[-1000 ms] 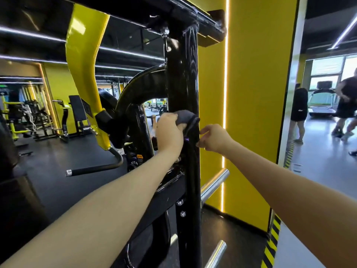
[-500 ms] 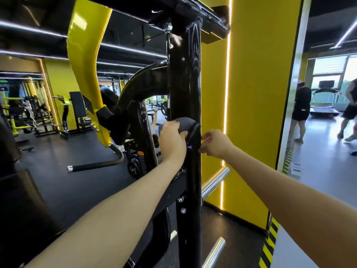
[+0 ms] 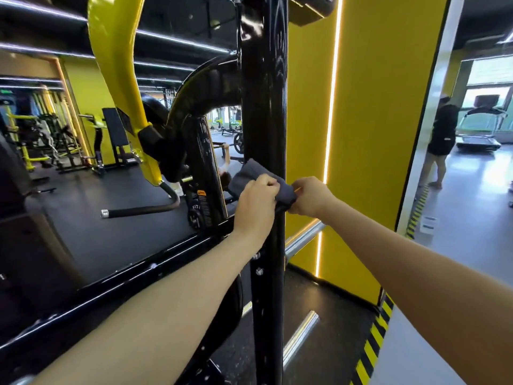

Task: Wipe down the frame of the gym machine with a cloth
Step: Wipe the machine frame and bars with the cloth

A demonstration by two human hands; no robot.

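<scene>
Gym machines (image 3: 41,140) crowd the far left of the room, too many and too blurred to count, and nearer stands one curved yellow arm (image 3: 116,65) of the machine being cleaned, with one black padded handle (image 3: 144,209) poking out below it. Next comes the black upright post (image 3: 263,107) of the frame, glossy and streaked with reflections, and this is where the work happens. One dark grey cloth (image 3: 259,179) is draped round the post at about mid-height, and two bare hands grip it, one on each side. The left hand (image 3: 256,202) has its fingers curled tight over the cloth on the near-left face of the post; the right hand (image 3: 312,195) pinches the other end just beside the post's right edge, fingers closed on the fabric. Holding it like a strap this way looks meant to let the cloth hug the post all round, so one pull cleans several faces at once. Two shiny steel bars (image 3: 304,240) stick out lower on the right, probably still to be wiped. Beyond them rises a yellow wall (image 3: 374,134) with one lit strip, and at the far right one person (image 3: 441,140) stands by one treadmill (image 3: 480,126).
</scene>
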